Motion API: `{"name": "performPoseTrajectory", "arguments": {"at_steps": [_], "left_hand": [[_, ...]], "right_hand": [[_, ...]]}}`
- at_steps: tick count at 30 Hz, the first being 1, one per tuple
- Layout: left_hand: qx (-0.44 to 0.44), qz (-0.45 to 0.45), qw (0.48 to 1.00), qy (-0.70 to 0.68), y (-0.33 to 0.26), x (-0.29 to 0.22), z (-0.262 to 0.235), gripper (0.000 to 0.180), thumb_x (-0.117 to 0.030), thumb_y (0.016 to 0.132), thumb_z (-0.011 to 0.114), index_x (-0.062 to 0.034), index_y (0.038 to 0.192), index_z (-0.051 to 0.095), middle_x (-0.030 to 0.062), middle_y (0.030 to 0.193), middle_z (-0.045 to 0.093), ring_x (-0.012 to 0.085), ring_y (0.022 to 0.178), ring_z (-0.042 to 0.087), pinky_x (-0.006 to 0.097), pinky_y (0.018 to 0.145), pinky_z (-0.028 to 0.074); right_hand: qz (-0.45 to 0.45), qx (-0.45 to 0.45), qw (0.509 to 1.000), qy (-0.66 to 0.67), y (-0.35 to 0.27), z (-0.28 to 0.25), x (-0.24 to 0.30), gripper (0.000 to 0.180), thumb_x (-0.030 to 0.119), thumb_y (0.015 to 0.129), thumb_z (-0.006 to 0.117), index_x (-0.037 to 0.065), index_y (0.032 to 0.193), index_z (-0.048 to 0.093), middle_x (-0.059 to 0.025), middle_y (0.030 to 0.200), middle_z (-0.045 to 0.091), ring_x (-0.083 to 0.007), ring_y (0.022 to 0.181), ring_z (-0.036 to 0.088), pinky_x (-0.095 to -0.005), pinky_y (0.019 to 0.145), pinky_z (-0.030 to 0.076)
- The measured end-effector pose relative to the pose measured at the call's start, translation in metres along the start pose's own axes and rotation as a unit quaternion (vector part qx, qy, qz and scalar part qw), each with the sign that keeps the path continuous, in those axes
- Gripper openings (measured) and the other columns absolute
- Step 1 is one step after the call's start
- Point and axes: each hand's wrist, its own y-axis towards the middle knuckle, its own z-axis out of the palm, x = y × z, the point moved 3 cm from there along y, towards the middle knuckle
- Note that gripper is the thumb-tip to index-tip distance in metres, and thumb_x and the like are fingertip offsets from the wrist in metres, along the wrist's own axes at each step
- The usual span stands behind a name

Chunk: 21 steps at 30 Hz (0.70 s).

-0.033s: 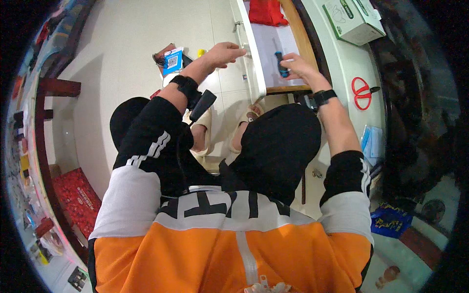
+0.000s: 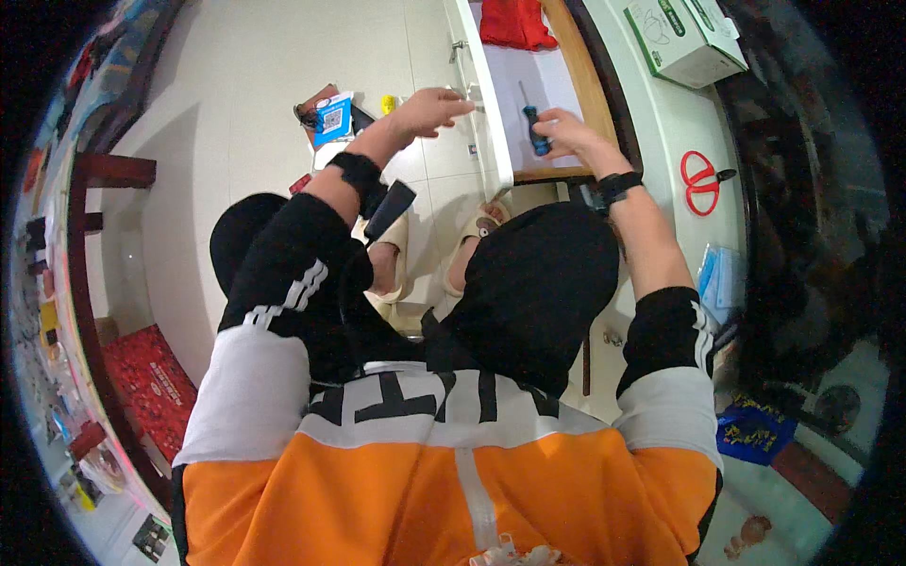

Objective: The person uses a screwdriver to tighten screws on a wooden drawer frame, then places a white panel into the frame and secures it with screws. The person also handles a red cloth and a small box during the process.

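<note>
A screwdriver (image 2: 534, 132) with a blue and black handle is in my right hand (image 2: 570, 134), pinched between the fingers over the open drawer. Its thin shaft points away from me, above the drawer's pale bottom. My left hand (image 2: 432, 111) reaches the outer side of the white drawer front (image 2: 491, 118), close to a handle. Its fingers are stretched out and slightly bent, with nothing visible in them; whether the fingertips touch the drawer is unclear. Red cloth (image 2: 517, 24) lies at the drawer's far end.
Right of the drawer, a pale top holds red-handled scissors (image 2: 700, 185), a white and green box (image 2: 681, 47) and a blue packet (image 2: 720, 278). On the floor ahead lie a blue card (image 2: 332, 118) and a yellow item (image 2: 388, 104). A dark red wooden frame (image 2: 113, 170) stands at left.
My right hand has shifted slightly left and the screwdriver has turned, so that its shaft now shows. The left hand has barely moved.
</note>
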Motion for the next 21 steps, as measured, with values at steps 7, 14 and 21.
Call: {"name": "performPoseTrajectory", "arguments": {"at_steps": [7,14,21], "left_hand": [[0.002,-0.046,0.998,-0.032,-0.001,0.021,-0.004,0.069,-0.045,0.09,0.059,-0.0018,0.141,0.041,0.0137,0.132,0.053,0.0237,0.115,0.055,0.039,0.096,0.042],[-0.043,-0.057,0.997,-0.038,-0.025,0.02,-0.013,0.066,-0.044,0.092,0.057,-0.0016,0.14,0.041,0.0128,0.13,0.054,0.0228,0.114,0.055,0.038,0.097,0.042],[-0.105,-0.004,0.992,-0.073,-0.062,-0.011,-0.026,0.066,-0.043,0.093,0.058,-0.002,0.141,0.04,0.0166,0.133,0.051,0.0277,0.122,0.052,0.039,0.101,0.041]], "right_hand": [[0.07,0.034,0.982,-0.172,0.067,0.047,-0.024,0.033,0.024,0.083,0.07,-0.007,0.094,0.065,-0.0154,0.08,0.068,-0.0258,0.063,0.067,-0.0411,0.054,0.057],[0.021,0.02,0.936,-0.351,0.084,0.056,-0.03,0.036,0.032,0.081,0.07,-0.004,0.078,0.07,-0.0162,0.072,0.068,-0.0276,0.065,0.068,-0.041,0.057,0.056],[-0.062,-0.035,0.957,-0.282,0.043,0.023,0.017,0.033,0.032,0.083,0.065,0.0,0.091,0.07,-0.0092,0.077,0.067,-0.0199,0.063,0.063,-0.0342,0.052,0.051]]}}
